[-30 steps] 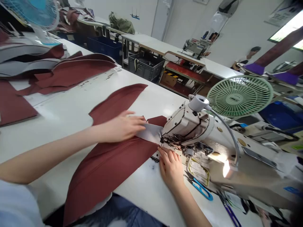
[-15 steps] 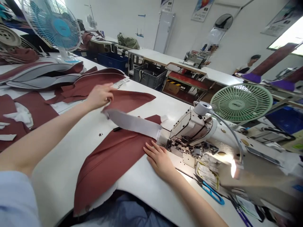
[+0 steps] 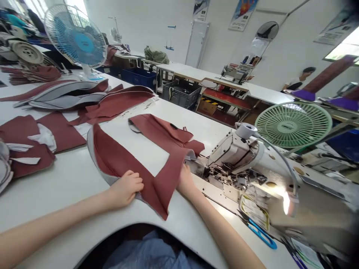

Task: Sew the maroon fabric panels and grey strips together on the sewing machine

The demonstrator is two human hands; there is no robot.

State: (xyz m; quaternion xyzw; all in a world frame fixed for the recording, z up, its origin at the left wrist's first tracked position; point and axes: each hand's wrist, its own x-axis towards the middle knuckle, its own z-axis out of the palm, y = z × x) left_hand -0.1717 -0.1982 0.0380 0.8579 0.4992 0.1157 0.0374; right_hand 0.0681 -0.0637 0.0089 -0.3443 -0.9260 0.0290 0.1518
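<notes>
Maroon fabric panel, grey-edged, lies flat on the white sewing table, one end reaching the sewing machine. Left hand rests on the panel with fingers together, apparently pinning it against sliding; whether it pinches cannot be told. Right hand sits at the panel's far edge near the machine, fingers hidden, grip undeterminable. Blue-handled scissors lie just beside the machine, within reach.

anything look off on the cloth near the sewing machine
A small black sliver lies on the maroon fabric panel. It stands out as a stray bit against the cloth, though it is too small to tell what it is. No tear or spill shows on the panel.
</notes>
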